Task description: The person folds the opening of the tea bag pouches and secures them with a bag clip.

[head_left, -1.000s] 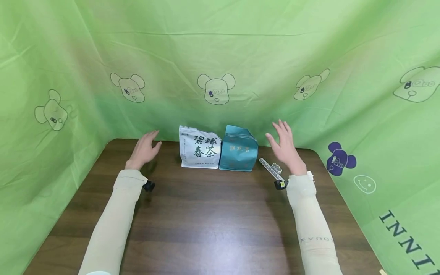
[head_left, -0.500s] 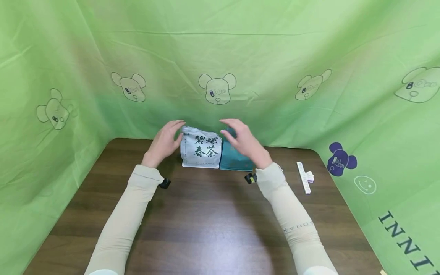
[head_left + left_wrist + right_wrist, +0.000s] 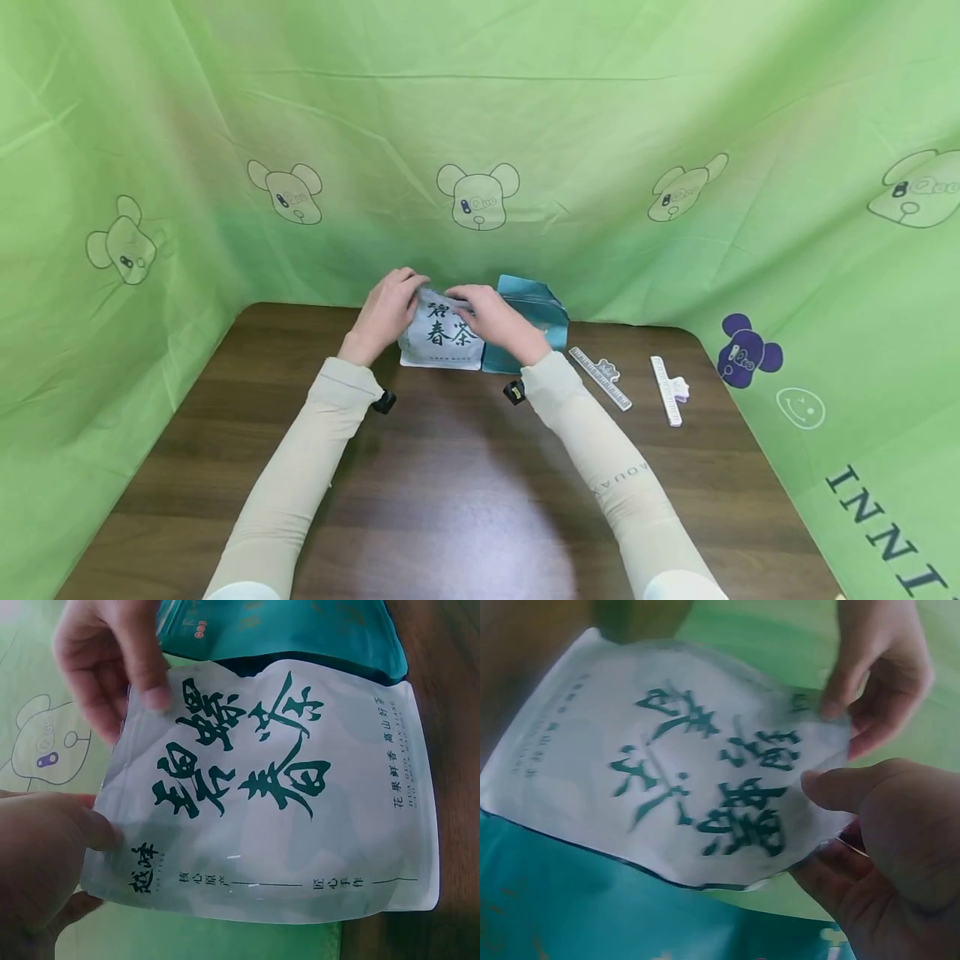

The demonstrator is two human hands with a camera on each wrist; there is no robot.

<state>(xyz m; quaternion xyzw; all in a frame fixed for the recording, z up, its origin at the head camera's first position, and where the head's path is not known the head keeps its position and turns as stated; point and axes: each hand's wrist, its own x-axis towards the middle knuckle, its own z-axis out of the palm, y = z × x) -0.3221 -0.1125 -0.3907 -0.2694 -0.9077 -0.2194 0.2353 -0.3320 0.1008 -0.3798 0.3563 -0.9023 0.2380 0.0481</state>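
Observation:
A white tea bag (image 3: pixel 442 343) with large dark green characters stands at the back of the table. My left hand (image 3: pixel 384 315) pinches its upper left corner; in the left wrist view the thumb lies over the printed front and the fingers go behind. At the upper right part of the top edge, my right hand (image 3: pixel 498 318) pinches the bag the same way, thumb in front, as the right wrist view shows. Close beside it on the right stands a teal tea bag (image 3: pixel 551 321), partly hidden behind my right hand and wrist in the head view.
Two long white clips lie on the brown wooden table (image 3: pixel 450 467) to the right: a slanted clip (image 3: pixel 602 380) with dark stripes and a paler clip (image 3: pixel 667 392) farther right. A green printed curtain (image 3: pixel 480 125) surrounds the table's back and sides.
Both hands have come inward from either side, the right one passing over the teal bag, and taken hold of the white tea bag's top. The clips behind the right arm are uncovered.

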